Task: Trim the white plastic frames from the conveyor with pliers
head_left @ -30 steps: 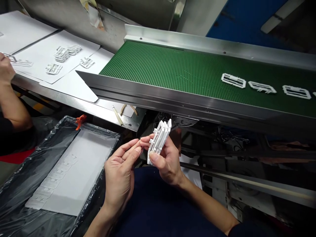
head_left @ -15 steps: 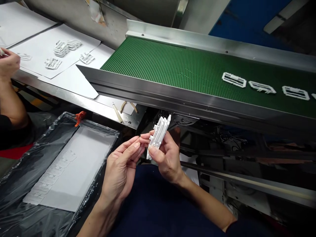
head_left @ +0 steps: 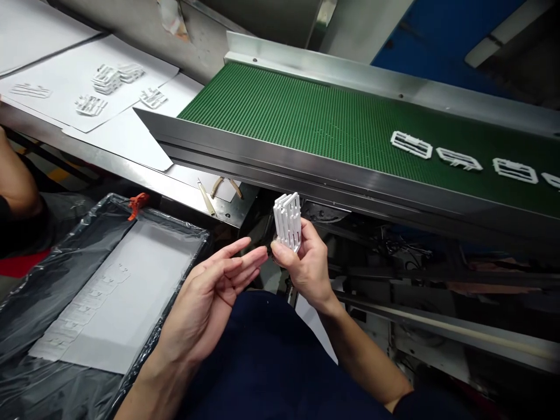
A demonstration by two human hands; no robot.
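Note:
My right hand (head_left: 306, 262) grips a small stack of white plastic frames (head_left: 287, 221) by its lower end, thumb on the near side, with the stack standing nearly upright. Just left of the stack, my left hand (head_left: 219, 291) has its fingers stretched out and apart, palm turned up and inward, holding nothing. Both hands are in front of the metal side of a green conveyor belt (head_left: 280, 111). On the belt's right part lie several white frames (head_left: 411, 144) in a row.
A metal table (head_left: 175, 195) at the left bears paper sheets, stacked white parts (head_left: 106, 79), and cutters (head_left: 205, 197). Below it, a box lined with black plastic (head_left: 44, 291) holds white parts on paper (head_left: 149, 262). Another person's arm (head_left: 15, 175) is at the left edge.
My left hand has moved away from the stack, down-left, and its fingers have opened. My right hand has turned the stack more upright. Belt parts shifted slightly left; the other person's hand has left view.

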